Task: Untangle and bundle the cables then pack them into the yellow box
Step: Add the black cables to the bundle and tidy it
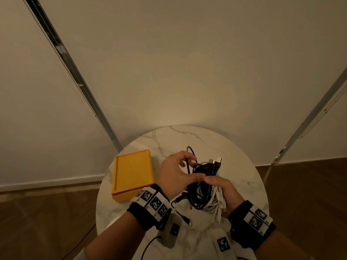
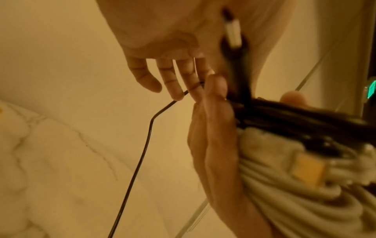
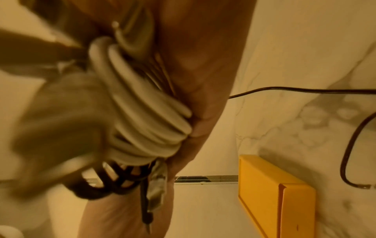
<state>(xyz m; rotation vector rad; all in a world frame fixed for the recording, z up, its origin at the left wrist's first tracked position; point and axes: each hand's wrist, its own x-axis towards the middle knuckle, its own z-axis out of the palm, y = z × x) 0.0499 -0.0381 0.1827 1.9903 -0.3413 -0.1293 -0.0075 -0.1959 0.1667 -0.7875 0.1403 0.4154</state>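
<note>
Over a round marble table (image 1: 244, 166), my right hand (image 1: 218, 186) grips a bundle of coiled black and white cables (image 1: 201, 192). Its plugs (image 1: 216, 161) stick out at the far end. My left hand (image 1: 185, 166) is just left of the bundle and pinches a thin black cable (image 1: 188, 164) that loops up from it. In the left wrist view this thin cable (image 2: 145, 145) runs from my fingers (image 2: 173, 83) down toward the table. The right wrist view shows the white coil (image 3: 146, 116) against my palm. The closed yellow box (image 1: 132, 174) lies flat at the table's left.
Two small grey units with black-and-white markers (image 1: 173, 231) (image 1: 223, 244) lie near the table's front edge. A loose black cable end (image 1: 185, 218) trails on the marble beneath the bundle. Beyond the table are a pale wall and wooden floor (image 1: 37, 222).
</note>
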